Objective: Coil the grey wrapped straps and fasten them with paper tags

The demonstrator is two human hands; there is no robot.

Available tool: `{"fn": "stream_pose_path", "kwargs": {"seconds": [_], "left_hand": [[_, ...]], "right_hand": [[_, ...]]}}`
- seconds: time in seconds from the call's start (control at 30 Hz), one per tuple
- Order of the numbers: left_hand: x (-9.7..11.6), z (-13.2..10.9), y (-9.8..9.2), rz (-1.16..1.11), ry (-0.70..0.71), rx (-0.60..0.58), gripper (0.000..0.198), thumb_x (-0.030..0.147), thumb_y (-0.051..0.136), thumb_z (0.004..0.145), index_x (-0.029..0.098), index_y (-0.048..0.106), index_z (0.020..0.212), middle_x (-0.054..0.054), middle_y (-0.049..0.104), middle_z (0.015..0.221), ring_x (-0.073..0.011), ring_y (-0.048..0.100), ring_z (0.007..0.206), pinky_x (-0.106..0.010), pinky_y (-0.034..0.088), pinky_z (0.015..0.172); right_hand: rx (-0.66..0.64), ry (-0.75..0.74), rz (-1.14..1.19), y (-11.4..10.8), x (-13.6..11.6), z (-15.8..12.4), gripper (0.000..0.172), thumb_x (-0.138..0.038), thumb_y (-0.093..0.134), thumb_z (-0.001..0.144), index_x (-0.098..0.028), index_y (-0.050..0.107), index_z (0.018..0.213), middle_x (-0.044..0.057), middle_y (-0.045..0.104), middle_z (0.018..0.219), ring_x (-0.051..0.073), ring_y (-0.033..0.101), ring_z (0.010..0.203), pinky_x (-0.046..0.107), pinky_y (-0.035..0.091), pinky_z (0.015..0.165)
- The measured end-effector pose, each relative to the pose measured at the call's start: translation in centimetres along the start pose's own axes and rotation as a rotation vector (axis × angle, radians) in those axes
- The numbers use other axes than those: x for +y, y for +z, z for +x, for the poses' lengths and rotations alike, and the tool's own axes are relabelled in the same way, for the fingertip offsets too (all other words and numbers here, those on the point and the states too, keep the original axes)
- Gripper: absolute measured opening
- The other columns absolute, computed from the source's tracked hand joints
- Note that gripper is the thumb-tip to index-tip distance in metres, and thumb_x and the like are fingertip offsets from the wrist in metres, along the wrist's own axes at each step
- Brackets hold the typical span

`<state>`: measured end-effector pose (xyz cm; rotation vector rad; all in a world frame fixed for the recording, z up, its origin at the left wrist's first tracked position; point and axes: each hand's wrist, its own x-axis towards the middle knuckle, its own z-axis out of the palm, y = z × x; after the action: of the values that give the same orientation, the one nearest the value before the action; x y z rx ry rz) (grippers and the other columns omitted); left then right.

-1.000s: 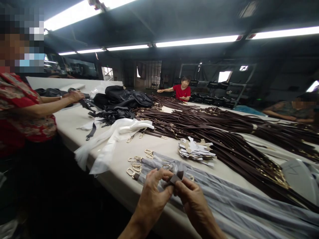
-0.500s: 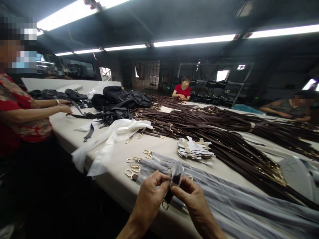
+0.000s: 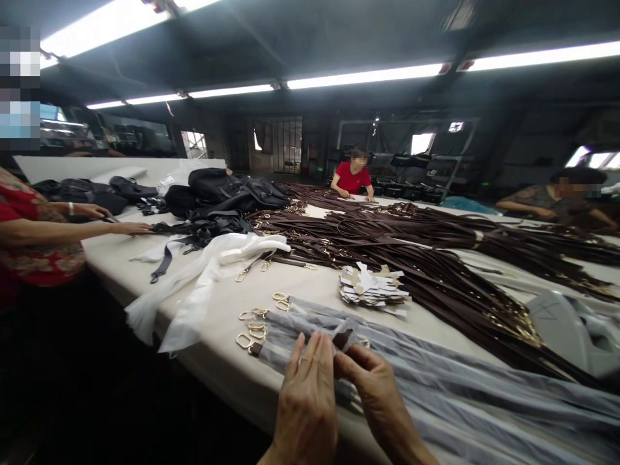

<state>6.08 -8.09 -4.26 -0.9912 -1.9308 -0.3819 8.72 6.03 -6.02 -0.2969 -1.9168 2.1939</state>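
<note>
A dark brown strap [image 3: 343, 338] with a thin translucent wrap around its end lies between my hands at the table's near edge. My left hand [image 3: 309, 397] is open, its fingers stretched out and laid over the near side of the strap end, hiding most of it. Thumb and fingertips of my right hand [image 3: 375, 381] are pinched on the strap from the right. Under and beyond both hands run several straps in greyish film [image 3: 445, 365]. Gold oval clasps [image 3: 244, 340] stick out of their left ends.
A stack of white paper strips [image 3: 371, 287] sits behind the wrapped straps. Bare brown straps [image 3: 411, 252] cover the table's middle, with white sheeting [image 3: 208, 271] and black bags [image 3: 227, 190] to the left. Co-workers are at the left, the far side [image 3: 352, 175] and the right.
My left hand has gone from pinching the strap end to lying with straightened fingers over it. The strap's clasp is now hidden. The left co-worker's hand has reached farther across the table.
</note>
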Motion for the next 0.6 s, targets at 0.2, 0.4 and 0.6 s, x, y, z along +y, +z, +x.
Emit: {"fn": "stream_pose_path", "kwargs": {"seconds": [0.2,0.4,0.6], "left_hand": [[1.3,-1.2,1.2,0.13,-0.04,-0.034,0.046,-0.002,0.028,0.089,-0.004,0.055,0.126,-0.021,0.062,0.131,-0.0322,0.057,0.126,-0.046,0.046,0.103],[-0.4,-0.3,0.2,-0.382,-0.207,-0.226,0.039,0.021,0.041,0.098,0.015,0.051,0.136,-0.011,0.063,0.134,-0.0264,0.054,0.13,-0.049,0.045,0.109],[-1.5,2.7,-0.7,-0.917,-0.663,-0.55,0.028,0.045,0.051,0.094,0.027,0.071,0.092,-0.005,0.072,0.114,-0.0294,0.057,0.124,-0.06,0.016,0.122]], "right_hand": [[-0.088,0.034,0.226,0.1,-0.7,0.0,0.043,-0.049,0.086,0.067,-0.017,0.077,0.094,0.006,0.069,0.084,0.025,0.063,0.087,0.037,0.05,0.085],[-0.035,0.117,0.351,0.0,-0.8,-0.4,0.041,-0.05,0.085,0.067,-0.016,0.078,0.09,0.004,0.067,0.077,0.015,0.056,0.068,0.027,0.048,0.068],[-0.071,-0.032,0.134,-1.4,-3.2,-1.2,0.035,-0.048,0.078,0.078,-0.014,0.076,0.084,0.002,0.06,0.069,0.013,0.05,0.066,0.025,0.042,0.065]]}}
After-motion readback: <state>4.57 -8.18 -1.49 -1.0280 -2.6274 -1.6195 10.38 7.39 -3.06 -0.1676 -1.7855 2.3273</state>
